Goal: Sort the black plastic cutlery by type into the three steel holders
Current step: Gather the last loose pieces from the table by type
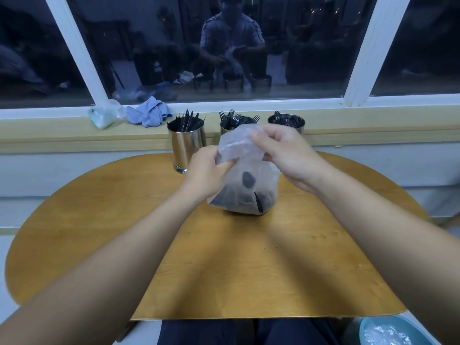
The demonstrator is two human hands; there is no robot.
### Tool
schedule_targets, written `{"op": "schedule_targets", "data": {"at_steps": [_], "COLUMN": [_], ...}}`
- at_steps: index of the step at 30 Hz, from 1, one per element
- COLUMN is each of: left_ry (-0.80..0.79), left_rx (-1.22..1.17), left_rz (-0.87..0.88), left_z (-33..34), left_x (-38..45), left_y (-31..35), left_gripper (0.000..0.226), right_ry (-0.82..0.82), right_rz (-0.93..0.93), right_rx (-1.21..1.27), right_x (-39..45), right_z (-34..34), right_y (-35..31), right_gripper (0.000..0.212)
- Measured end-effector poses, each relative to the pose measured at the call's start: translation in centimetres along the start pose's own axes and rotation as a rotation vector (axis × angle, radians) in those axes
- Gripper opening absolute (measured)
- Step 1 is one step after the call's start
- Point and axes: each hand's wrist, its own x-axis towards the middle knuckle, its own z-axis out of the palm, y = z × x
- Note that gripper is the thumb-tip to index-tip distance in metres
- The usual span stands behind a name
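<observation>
**Inspector:** State of the hands?

**Assistant:** Both hold the bag [245, 175], a cloudy clear plastic one standing on the bench [99, 220] near the middle, toward the far edge. The left hand [209, 170] pinches the gathered top from the left, thumb curled against the plastic. The right hand [286, 153] grips the same bunched top from the right, fingers curled over it.

**Inspector:** Contents of the bag?

**Assistant:** Black cutlery [245, 197] lies heaped at the bottom. One spoon bowl presses against the near wall higher up. I cannot sort the rest by type through the plastic.

**Inspector:** The holders?

**Assistant:** Three steel cylinders in a row along the far edge. The left holder [186, 148] stands at the far edge, left of the bag, and carries knives [186, 120], upright. The middle holder [226, 128] is mostly hidden behind the bag; forks [236, 118] stand in it, tines up. The right holder [288, 124] carries spoons [285, 119].

**Inspector:** Labels, brands, writing?

**Assistant:** None legible on bag, holders or cutlery.

**Inspector:** Other items?

**Assistant:** On the window ledge [49, 128] beyond the far left of the bench, a crumpled blue cloth [148, 114] lies just beside a crumpled clear bag [105, 115]. A blue bin [395, 329] holding clear plastic sits on the floor off the near right corner. The dark window [224, 46] reflects a seated person and the holders.
</observation>
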Motion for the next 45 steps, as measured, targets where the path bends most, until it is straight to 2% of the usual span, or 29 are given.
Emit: {"op": "schedule_targets", "data": {"at_steps": [2, 5, 9, 14, 17, 20, 23, 26, 31, 33, 36, 40, 42, 45], "left_ry": [0.023, 0.025, -0.045, -0.1, -0.126, -0.12, -0.047, 0.036, 0.063, 0.095, 0.176, 0.128, 0.106, 0.064], "left_rx": [-0.148, -0.235, -0.374, -0.546, -0.56, -0.57, -0.509, -0.515, -0.463, -0.432, -0.428, -0.465, -0.482, -0.475], "left_rz": [-0.057, -0.119, -0.198, -0.241, -0.27, -0.276, -0.284, -0.319, -0.268, -0.248, -0.239, -0.267, -0.236, -0.17], "left_z": [-0.6, -1.6, -2.0, -2.5, -2.5, -2.6, -2.6, -2.6, -2.1, -2.0, -2.3, -3.0, -3.0, -2.9], "left_x": [0.4, 0.9, 1.1, 1.4, 1.5, 1.5, 1.5, 1.7, 1.8, 1.9, 2.4, 3.0, 3.1, 3.4], "left_y": [0.0, 0.1, 0.6, 2.0, 2.0, 1.5, 0.4, -0.7, -1.5, -1.5, -1.6, -1.2, -0.8, 0.2], "left_gripper": [0.025, 0.034, 0.05, 0.036, 0.038, 0.035, 0.027, 0.028, 0.015, 0.012, 0.026, 0.043, 0.043, 0.023], "right_ry": [0.082, 0.244, 0.221, 0.259, 0.236, 0.22, 0.237, 0.27, 0.353, 0.339, 0.262, 0.177, 0.228, 0.315], "right_rz": [-0.002, -0.032, 0.031, 0.061, 0.094, 0.078, 0.06, 0.068, 0.088, 0.085, 0.117, 0.084, 0.075, -0.013], "right_rx": [0.012, -0.043, -0.251, -0.359, -0.294, -0.238, -0.185, -0.22, -0.267, -0.36, -0.547, -0.786, -0.805, -0.668], "right_x": [-1.1, -3.2, -5.0, -4.9, -4.2, -4.3, -5.3, -6.6, -8.0, -8.5, -9.4, -9.9, -9.2, -6.8], "right_z": [-0.1, -0.2, 0.7, 1.9, 2.6, 2.6, 2.0, 1.4, 0.7, 0.4, -0.3, -0.6, -0.6, -0.8], "right_y": [1.2, 4.0, 8.6, 11.0, 11.4, 11.2, 11.2, 12.6, 14.1, 14.7, 16.2, 17.4, 16.4, 12.3], "right_gripper": [0.021, 0.013, 0.013, 0.018, 0.012, 0.018, 0.026, 0.027, 0.023, 0.025, 0.026, 0.014, 0.022, 0.064]}}
